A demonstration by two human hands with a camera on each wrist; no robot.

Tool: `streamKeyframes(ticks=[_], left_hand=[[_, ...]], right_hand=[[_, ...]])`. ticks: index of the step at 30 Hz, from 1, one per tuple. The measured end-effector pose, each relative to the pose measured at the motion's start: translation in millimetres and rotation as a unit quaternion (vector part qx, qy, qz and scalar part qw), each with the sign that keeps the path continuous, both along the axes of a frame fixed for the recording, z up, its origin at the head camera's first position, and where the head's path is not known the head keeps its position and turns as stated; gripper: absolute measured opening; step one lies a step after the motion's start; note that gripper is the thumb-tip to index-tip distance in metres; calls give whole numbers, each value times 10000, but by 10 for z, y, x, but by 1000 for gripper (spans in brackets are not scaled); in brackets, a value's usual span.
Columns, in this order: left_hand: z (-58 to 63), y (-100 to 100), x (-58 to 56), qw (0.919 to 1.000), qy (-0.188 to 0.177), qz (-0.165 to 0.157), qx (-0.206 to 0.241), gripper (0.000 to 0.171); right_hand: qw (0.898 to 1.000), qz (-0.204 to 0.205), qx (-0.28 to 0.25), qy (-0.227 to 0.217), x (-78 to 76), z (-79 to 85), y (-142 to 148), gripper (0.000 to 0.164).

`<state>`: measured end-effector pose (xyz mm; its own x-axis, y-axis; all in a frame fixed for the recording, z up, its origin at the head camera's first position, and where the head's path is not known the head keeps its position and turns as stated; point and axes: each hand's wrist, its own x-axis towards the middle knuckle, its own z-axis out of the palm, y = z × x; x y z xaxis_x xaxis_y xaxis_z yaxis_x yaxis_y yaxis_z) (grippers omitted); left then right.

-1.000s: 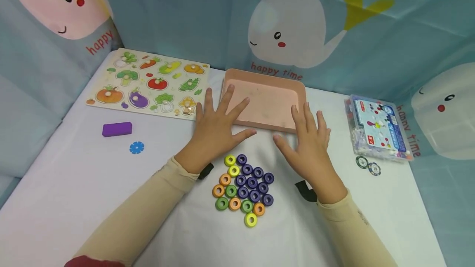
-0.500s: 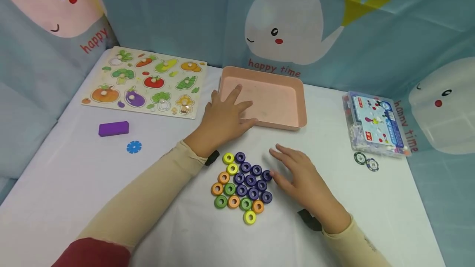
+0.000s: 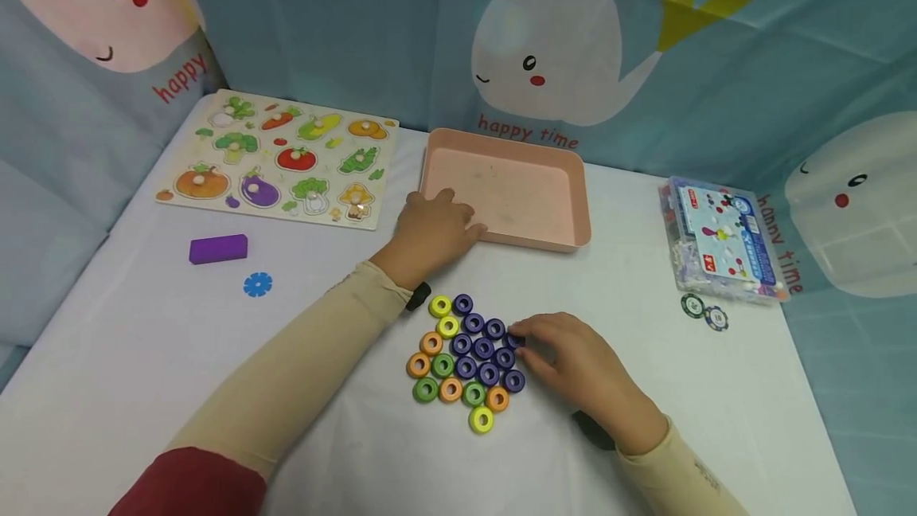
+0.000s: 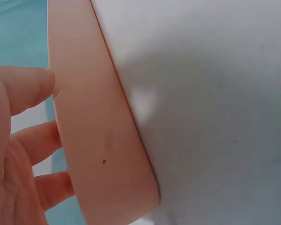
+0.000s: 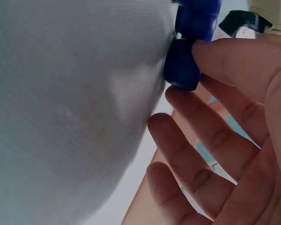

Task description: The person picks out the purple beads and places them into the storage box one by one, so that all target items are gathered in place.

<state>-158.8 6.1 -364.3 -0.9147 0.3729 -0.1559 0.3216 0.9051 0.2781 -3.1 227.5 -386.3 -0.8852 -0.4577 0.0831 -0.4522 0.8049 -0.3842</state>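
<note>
My left hand is at the near-left corner of the pink tray. Its thumb meets the rim of the tray wall in the left wrist view, while the fingers reach behind that wall. My right hand pinches a dark purple ring between thumb and fingers, at the right edge of a cluster of rings. That cluster holds several purple rings, with yellow rings, orange rings and green rings along its left and near sides.
A vegetable peg puzzle lies at the back left. Nearer are a purple block and a blue notched disc. On the right sit a clear plastic case and two poker chips. Curtains rise behind the table.
My right hand has come down and left onto a purple ring. My left hand has lowered from above the tray to its near-left rim, its fingers curling.
</note>
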Motion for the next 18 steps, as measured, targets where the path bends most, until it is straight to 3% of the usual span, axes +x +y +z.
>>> streamKeyframes(ticks=[7, 13, 18], left_hand=[[-36, -27, -73, 9978, -654, 38, 38, 57], [8, -57, -112, 9970, -750, -191, -11, 55], [0, -44, -121, 9971, -725, -202, -58, 55]], right_hand=[[9992, -147, 205, -311, -34, 25, -32, 29], [9978, -261, 391, -462, -107, 77, -32, 28], [9957, -687, 368, -505, -322, 262, 59, 28]])
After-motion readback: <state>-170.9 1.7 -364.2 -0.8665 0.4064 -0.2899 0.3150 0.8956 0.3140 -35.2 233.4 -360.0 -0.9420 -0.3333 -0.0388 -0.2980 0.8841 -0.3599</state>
